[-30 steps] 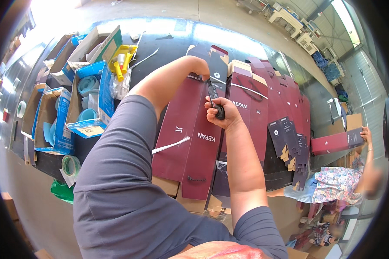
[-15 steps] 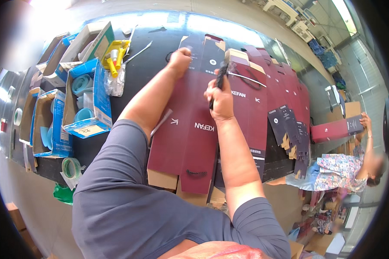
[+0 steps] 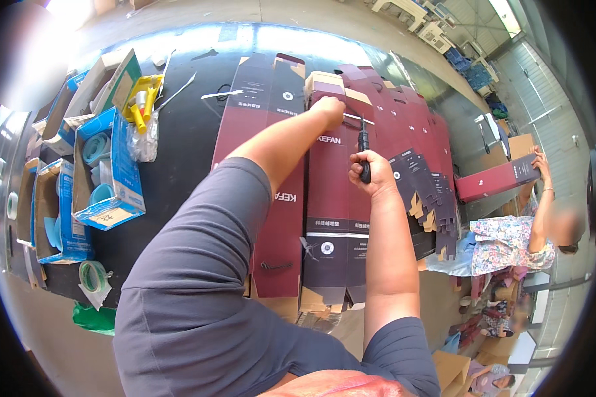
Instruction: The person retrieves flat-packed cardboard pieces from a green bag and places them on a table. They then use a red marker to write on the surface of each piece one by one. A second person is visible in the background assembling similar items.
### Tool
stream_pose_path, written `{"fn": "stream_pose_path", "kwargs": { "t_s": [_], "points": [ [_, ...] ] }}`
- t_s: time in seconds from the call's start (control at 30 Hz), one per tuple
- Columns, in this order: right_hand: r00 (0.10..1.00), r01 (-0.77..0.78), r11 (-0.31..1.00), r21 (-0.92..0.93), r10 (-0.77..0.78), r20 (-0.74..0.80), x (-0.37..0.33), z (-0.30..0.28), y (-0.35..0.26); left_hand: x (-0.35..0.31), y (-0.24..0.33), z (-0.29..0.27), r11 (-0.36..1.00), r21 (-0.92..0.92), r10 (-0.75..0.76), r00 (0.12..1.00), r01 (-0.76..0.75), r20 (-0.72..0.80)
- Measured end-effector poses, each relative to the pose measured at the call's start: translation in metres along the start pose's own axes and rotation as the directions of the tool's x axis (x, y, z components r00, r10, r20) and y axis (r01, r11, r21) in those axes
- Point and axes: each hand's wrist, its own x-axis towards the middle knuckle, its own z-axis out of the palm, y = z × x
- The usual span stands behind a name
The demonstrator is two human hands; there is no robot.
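Note:
Flat maroon-and-dark-grey carton sheets lie lengthwise before me. One left carton (image 3: 283, 245) carries a black cord handle (image 3: 276, 266) near its close end. Beside it lies a similar carton (image 3: 331, 185), with a white strip (image 3: 362, 119) across its far part. My left hand (image 3: 329, 112) is closed at the far part of this second carton; whatever its fingers pinch is hidden. Just to the right, my right hand (image 3: 373, 173) wraps round a black-handled tool (image 3: 364, 149) with a thin tip pointing away from me.
Blue boxes (image 3: 122, 165) with light-blue rolls stand at the left, near yellow tools (image 3: 142, 102) and a tape roll (image 3: 94, 276). More maroon cartons (image 3: 410, 126) and a dark folded stack (image 3: 420, 188) lie rightward. At far right a person (image 3: 509, 238) holds a long carton (image 3: 496, 182).
My left hand has moved right, from the left carton to the one beside it. My right hand with the tool has shifted right and slightly nearer. The view has turned somewhat.

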Motion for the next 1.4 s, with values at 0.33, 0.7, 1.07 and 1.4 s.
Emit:
{"fn": "stream_pose_path", "kwargs": {
  "t_s": [0.33, 0.7, 1.07, 1.4],
  "points": [
    [0.961, -0.269, 0.955, 0.127, 0.257, 0.101, 0.03, -0.032, -0.008, -0.007, 0.047, -0.037, 0.951, 0.061, -0.308, 0.924, 0.302, 0.227],
    [0.894, -0.443, 0.85, 0.284, 0.394, 0.215, 0.035, -0.036, -0.029, 0.0, 0.032, -0.039, 0.93, -0.125, -0.293, 0.903, 0.345, 0.315],
    [0.771, 0.562, 0.788, 0.251, -0.609, 0.184, 0.032, -0.033, -0.012, -0.016, -0.012, -0.01, -0.093, -0.991, -0.153, 0.982, 0.1, 0.114],
    [0.982, 0.147, 0.986, 0.075, -0.154, 0.108, -0.155, -0.07, -0.013, -0.114, 0.105, -0.067, 0.968, -0.095, 0.243, 0.958, -0.23, 0.152]
  ]
}}
